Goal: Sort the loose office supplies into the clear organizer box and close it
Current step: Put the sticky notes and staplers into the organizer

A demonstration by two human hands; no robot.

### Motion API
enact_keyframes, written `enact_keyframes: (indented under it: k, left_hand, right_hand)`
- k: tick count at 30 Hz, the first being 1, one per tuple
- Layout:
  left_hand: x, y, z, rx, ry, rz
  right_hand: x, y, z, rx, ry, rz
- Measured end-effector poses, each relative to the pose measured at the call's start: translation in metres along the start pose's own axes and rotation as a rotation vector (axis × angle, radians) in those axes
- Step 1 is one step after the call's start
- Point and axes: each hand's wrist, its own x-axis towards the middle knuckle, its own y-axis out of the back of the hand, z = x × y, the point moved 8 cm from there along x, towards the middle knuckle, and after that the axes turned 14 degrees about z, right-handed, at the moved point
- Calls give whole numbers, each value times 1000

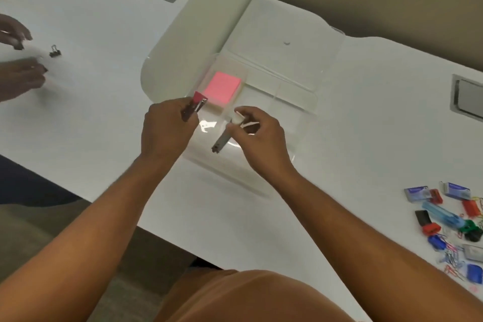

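Head view: your left hand [167, 127] grips a red stapler [194, 107]; your right hand [257, 136] pinches a grey tool [222, 140]; both hover over the clear organizer box [261, 123].

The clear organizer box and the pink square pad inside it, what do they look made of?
The clear organizer box looks like glossy transparent plastic: the white desk shows through its walls and it throws bright reflections. The pink square pad in its upper-left compartment looks like matte paper, probably stacked sticky notes, though the glare leaves that uncertain.
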Motion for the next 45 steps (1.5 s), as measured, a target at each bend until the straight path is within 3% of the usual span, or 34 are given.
enact_keyframes:
  k: [4, 11, 17, 24, 27, 30, 36, 45]
  left_hand:
    - [14, -16, -12, 152, -132, -40]
    - [11, -31, -5, 251, -313, -85]
    - [9, -32, -14, 278, -264, -31]
    - [8, -51, -21, 481, -255, -167]
    - [8, -47, -15, 455, -288, -187]
    - [9, -43, -4, 386, -357, -182]
    - [11, -53, -5, 500, -422, -213]
    - [14, -56, -3, 555, -405, -216]
  right_hand:
    - [23, -41, -20, -143, 138, -42]
    - [38, -94, -17, -682, 431, -120]
    - [32, -113, -2, -948, 536, -154]
    - [30, -116, -9, -1012, 607, -131]
    - [24, -119, -17, -1025, 704, -126]
    - [14, -128, -16, -982, 805, -233]
    - [9, -126, -5, -948, 890, -440]
    - [3, -118, -3, -988, 891, -361]
